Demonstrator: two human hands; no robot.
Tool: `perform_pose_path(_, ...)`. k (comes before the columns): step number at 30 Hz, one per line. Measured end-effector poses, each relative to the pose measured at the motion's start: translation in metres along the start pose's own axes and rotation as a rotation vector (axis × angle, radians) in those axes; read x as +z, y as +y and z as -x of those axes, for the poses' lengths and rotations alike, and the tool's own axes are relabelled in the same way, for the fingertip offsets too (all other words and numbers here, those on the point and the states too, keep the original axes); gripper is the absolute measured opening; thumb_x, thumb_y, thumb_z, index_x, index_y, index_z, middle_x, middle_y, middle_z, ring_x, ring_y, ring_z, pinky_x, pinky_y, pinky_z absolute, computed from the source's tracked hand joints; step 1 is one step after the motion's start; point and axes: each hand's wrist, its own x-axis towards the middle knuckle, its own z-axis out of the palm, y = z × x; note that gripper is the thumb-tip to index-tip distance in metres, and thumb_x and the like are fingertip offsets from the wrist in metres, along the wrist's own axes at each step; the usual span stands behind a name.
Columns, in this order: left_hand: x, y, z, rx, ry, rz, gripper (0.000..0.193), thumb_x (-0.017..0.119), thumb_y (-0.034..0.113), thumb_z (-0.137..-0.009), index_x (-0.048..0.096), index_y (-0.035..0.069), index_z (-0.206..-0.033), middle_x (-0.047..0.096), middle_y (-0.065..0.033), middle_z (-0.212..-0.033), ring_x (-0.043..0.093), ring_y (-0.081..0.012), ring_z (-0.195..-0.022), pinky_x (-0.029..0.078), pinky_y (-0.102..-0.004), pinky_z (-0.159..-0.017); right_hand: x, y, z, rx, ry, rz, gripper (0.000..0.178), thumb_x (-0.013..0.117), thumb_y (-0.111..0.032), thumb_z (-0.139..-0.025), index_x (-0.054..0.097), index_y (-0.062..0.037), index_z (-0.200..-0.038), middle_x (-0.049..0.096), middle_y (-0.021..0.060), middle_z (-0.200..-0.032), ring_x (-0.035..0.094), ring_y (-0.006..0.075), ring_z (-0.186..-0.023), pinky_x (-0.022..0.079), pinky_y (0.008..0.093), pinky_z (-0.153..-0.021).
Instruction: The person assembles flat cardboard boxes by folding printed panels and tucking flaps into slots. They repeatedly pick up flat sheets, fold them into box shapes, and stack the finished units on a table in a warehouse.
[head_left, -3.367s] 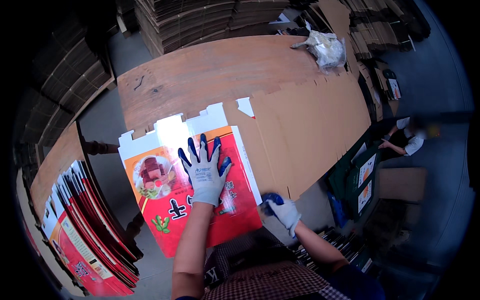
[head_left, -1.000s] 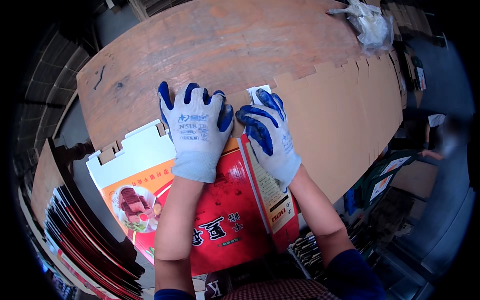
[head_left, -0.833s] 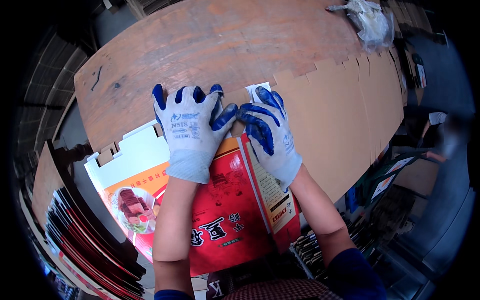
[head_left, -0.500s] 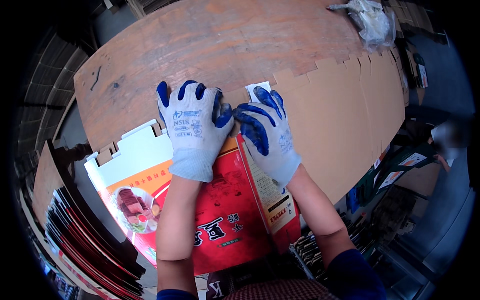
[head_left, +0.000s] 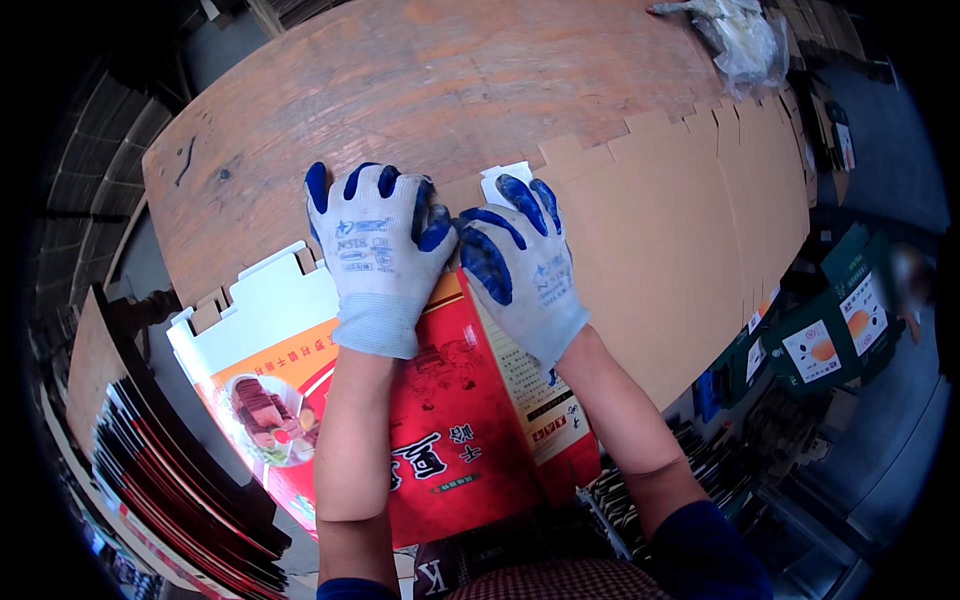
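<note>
A flat red and white printed carton blank (head_left: 440, 440) lies on the wooden table (head_left: 420, 90) in front of me. Both my hands wear white gloves with blue fingers. My left hand (head_left: 378, 250) lies palm down on the carton's upper part, fingers spread. My right hand (head_left: 522, 268) presses flat beside it on the carton's right panel, thumb touching my left hand. A white flap of the carton (head_left: 505, 180) shows just past my right fingertips.
A stack of plain brown cardboard sheets (head_left: 680, 230) lies to the right on the table. A pile of red printed blanks (head_left: 170, 480) stands at the lower left. A crumpled plastic bag (head_left: 745, 40) sits at the far right corner. Green boxes (head_left: 835, 330) are on the right.
Since 3.4 s ago my right hand has come up onto the carton beside my left. Over the last second both hands have stayed pressed on it, shifting only slightly.
</note>
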Motion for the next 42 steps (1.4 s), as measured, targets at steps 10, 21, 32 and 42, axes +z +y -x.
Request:
perform_pose_path(10,-0.008,-0.010,0.024,0.033,-0.005,0.424,0.056,0.076,0.026,-0.084,0.059,0.012,-0.135,0.059,-0.0146,-0.135,0.047,-0.0332,-0.134,0.020,-0.0510,-0.122,-0.001,-0.004,0.000,0.074,-0.079,0.102,0.026,0.066,-0.020,-0.090,0.068,-0.0138,-0.116,0.061,0.0073,-0.125,0.045,0.0322,-0.133,0.024,0.0567,-0.118)
perform_pose_path(21,0.001,0.008,0.036,0.051,-0.113,-0.051,0.071,0.065,0.046,-0.091,0.042,0.019,-0.153,0.042,-0.0118,-0.156,0.033,-0.0347,-0.147,0.013,-0.0526,-0.125,0.001,-0.043,0.029,0.226,-0.131,0.412,0.054,0.054,-0.028,-0.096,0.049,-0.0087,-0.146,0.041,0.0130,-0.154,0.033,0.0370,-0.145,0.016,0.0591,-0.121)
perform_pose_path(32,-0.015,-0.012,0.051,0.041,0.112,0.134,0.078,0.076,0.047,-0.083,0.049,0.014,-0.148,0.044,-0.0167,-0.153,0.033,-0.0369,-0.146,0.014,-0.0509,-0.124,-0.066,-0.130,0.233,0.295,-0.395,0.218,0.057,0.064,-0.022,-0.090,0.050,-0.0034,-0.142,0.046,0.0173,-0.149,0.036,0.0416,-0.143,0.021,0.0626,-0.119)
perform_pose_path(42,-0.076,-0.174,0.296,-1.179,0.145,1.002,0.069,0.075,0.024,-0.092,0.043,0.003,-0.149,0.053,-0.0140,-0.143,0.053,-0.0262,-0.130,0.043,-0.0419,-0.109,-0.097,-0.102,0.217,0.732,-0.072,0.054,0.057,0.065,-0.025,-0.092,0.051,0.0051,-0.138,0.056,0.0254,-0.135,0.054,0.0409,-0.122,0.043,0.0485,-0.104)
